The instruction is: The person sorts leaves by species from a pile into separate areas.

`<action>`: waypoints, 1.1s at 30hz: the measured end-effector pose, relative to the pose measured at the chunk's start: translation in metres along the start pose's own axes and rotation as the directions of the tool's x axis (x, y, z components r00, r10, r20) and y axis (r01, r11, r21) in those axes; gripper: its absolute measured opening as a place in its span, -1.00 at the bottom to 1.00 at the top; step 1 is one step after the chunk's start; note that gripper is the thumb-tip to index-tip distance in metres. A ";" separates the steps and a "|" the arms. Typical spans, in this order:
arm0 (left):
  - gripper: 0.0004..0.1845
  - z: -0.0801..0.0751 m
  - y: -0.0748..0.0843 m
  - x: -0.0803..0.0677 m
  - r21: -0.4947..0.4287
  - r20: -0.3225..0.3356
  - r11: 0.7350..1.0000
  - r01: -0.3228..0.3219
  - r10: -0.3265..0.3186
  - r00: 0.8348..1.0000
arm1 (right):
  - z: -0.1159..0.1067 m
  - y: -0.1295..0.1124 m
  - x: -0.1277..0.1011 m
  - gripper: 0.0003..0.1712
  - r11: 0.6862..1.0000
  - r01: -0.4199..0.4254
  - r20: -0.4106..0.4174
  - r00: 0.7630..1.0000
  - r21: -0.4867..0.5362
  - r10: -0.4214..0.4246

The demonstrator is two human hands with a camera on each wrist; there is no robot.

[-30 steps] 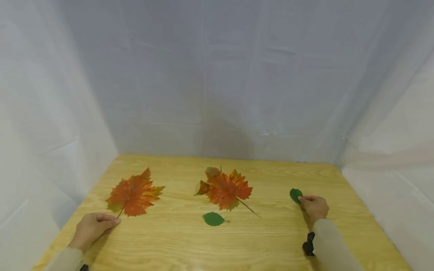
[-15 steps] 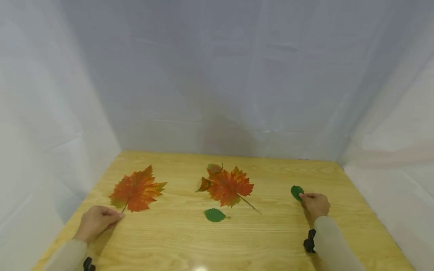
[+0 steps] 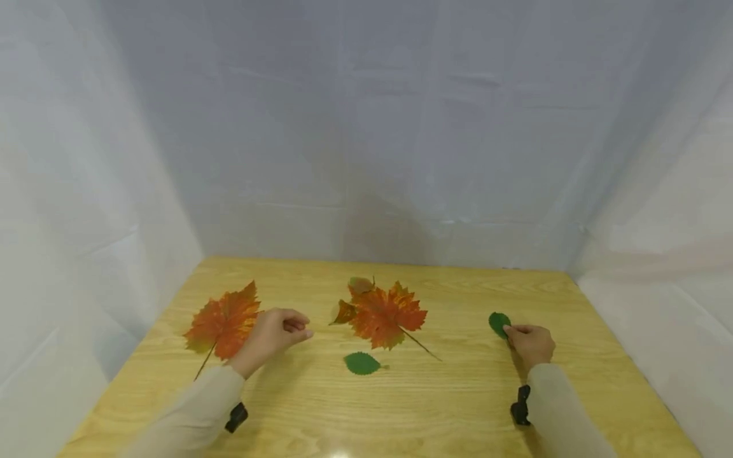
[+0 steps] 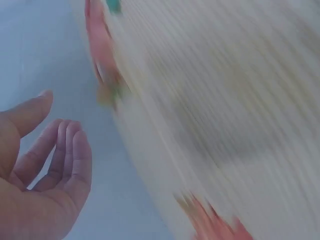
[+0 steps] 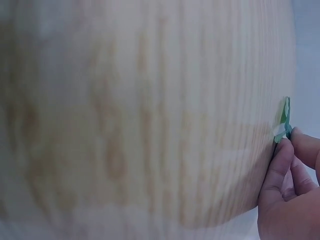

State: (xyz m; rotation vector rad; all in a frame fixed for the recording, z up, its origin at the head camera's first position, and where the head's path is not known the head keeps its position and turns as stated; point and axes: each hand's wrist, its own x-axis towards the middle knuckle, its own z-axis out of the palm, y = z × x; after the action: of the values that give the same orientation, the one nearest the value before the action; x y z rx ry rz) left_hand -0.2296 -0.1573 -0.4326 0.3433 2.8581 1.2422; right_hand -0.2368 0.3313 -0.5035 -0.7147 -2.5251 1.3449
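Observation:
My left hand (image 3: 269, 337) is above the table between two red-orange leaves, with loosely bent fingers and nothing in them. In the left wrist view a gap shows between thumb and fingers of the left hand (image 4: 55, 170). Its forearm partly covers the left maple-like leaf (image 3: 220, 321), whose dark stem points toward the front. At the right, my right hand (image 3: 532, 345) pinches a small green leaf (image 3: 499, 324) by its edge between thumb and fingers. The right wrist view shows this green leaf (image 5: 284, 120) nearly edge-on at the fingertips, close to the table surface.
A second red-orange leaf (image 3: 389, 316) lies mid-table, its stem toward the right. Small brownish leaves (image 3: 345, 313) touch its left and upper edges. In front of it lies another green leaf (image 3: 362, 363). Pale sheets (image 3: 389, 159) surround the wooden table (image 3: 366, 420) at the back and sides.
My left hand has let go of the left leaf's stem and moved right and away from me, toward the middle. The right hand keeps its pinch on the green leaf, barely moved.

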 end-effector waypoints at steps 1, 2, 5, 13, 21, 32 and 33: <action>-0.77 0.008 0.007 0.005 -0.024 0.027 1.000 -0.015 0.016 1.000 | 0.000 -0.001 -0.001 -0.55 1.000 0.002 -0.002 1.000 -0.004 -0.002; -0.76 0.016 0.014 0.008 -0.051 0.054 0.998 -0.034 0.037 0.998 | 0.000 -0.001 -0.001 -0.55 1.000 0.007 -0.003 1.000 -0.008 -0.007; -0.73 0.041 0.027 0.018 -0.099 0.132 0.989 -0.112 0.125 0.983 | -0.001 -0.003 -0.003 -0.56 1.000 0.011 -0.001 1.000 -0.007 -0.011; -0.73 0.098 0.042 0.025 -0.217 0.327 0.961 -0.170 0.236 0.915 | -0.001 -0.002 -0.004 -0.53 1.000 -0.003 0.026 1.000 0.020 0.002; -0.79 0.122 0.036 0.028 -0.176 0.309 0.953 -0.247 0.291 0.905 | 0.004 0.002 0.002 -0.53 1.000 0.006 0.010 1.000 0.018 -0.006; -0.94 0.128 0.032 0.028 -0.194 0.281 0.948 -0.252 0.300 0.912 | 0.003 0.003 0.000 -0.55 1.000 0.007 -0.006 1.000 0.000 -0.007; -0.95 0.129 0.031 0.028 -0.194 0.281 0.948 -0.252 0.300 0.912 | 0.003 0.003 -0.001 -0.55 1.000 0.010 -0.005 1.000 0.001 -0.010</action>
State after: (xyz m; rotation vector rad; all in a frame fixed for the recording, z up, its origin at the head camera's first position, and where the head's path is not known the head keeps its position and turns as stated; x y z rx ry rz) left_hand -0.2391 -0.0380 -0.4958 0.8795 2.4936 1.3022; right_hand -0.2365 0.3301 -0.5075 -0.7031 -2.5206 1.3386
